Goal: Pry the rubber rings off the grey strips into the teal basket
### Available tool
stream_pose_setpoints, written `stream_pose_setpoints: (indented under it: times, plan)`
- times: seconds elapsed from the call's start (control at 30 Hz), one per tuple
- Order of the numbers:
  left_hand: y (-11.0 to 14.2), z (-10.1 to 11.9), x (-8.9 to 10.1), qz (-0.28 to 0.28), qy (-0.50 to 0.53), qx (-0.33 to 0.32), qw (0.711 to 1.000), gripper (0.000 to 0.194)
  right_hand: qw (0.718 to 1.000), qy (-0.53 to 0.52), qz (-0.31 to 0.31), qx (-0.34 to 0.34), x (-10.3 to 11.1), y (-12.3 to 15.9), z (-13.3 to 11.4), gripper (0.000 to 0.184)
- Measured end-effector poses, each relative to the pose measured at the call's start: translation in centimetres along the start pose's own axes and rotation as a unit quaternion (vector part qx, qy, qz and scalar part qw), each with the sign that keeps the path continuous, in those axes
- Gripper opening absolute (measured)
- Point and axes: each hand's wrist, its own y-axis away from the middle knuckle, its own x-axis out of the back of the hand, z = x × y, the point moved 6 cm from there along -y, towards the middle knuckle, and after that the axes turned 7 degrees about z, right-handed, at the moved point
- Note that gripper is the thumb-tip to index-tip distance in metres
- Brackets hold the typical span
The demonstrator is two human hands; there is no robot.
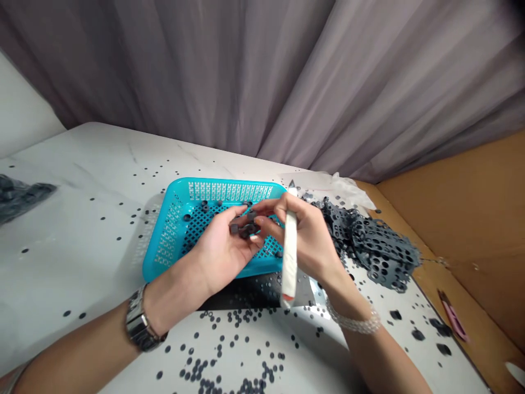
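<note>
My left hand is cupped above a turquoise plastic basket, its curled fingers cradling several small black rubber-like pieces. My right hand grips a tool wrapped in white, with a dark pointed tip at its upper end. The thumb and fingertips of that same hand pinch one of the black pieces over the left palm. More small black pieces lie on the mesh floor of the basket. Parts of the fingers and pieces hide one another.
Punched black sheets are heaped right of the basket. Many small black discs are scattered over the white table. A dark mat lies before the basket. A pink-handled cutter lies far right, a bag of dark pieces far left.
</note>
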Motion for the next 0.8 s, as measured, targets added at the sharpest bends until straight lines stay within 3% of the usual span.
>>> stream_pose_setpoints:
  times: [0.1, 0.2, 0.33, 0.43, 0.63, 0.8]
  plan:
    - [0.0, 0.4, -0.1, -0.001, 0.003, -0.005, 1.000, 0.018, 0.999, 0.032, -0.022, 0.026, 0.3, -0.4, 0.0, 0.031]
    - [-0.1, 1.9, 0.1, 0.017, 0.004, -0.042, 0.999, 0.012, 0.987, 0.159, -0.007, 0.032, 2.1, -1.0, 1.4, 0.029]
    - [-0.2, 3.7, 0.4, 0.028, -0.002, -0.074, 0.997, 0.010, 0.918, 0.356, -0.175, -0.022, 1.8, 0.2, 6.2, 0.022]
    - [-0.2, 3.9, 0.5, 0.029, -0.019, -0.078, 0.996, 0.011, 0.887, 0.406, -0.220, -0.008, 0.9, 1.4, 8.4, 0.021]
    - [-0.1, 2.8, 0.5, 0.027, -0.040, -0.071, 0.996, 0.016, 0.901, 0.353, -0.252, -0.002, 0.3, 0.8, 8.2, 0.021]
    - [-0.3, 1.6, 0.5, 0.022, -0.078, -0.062, 0.995, 0.017, 0.949, 0.268, -0.164, -0.007, 1.6, -1.0, 5.4, 0.025]
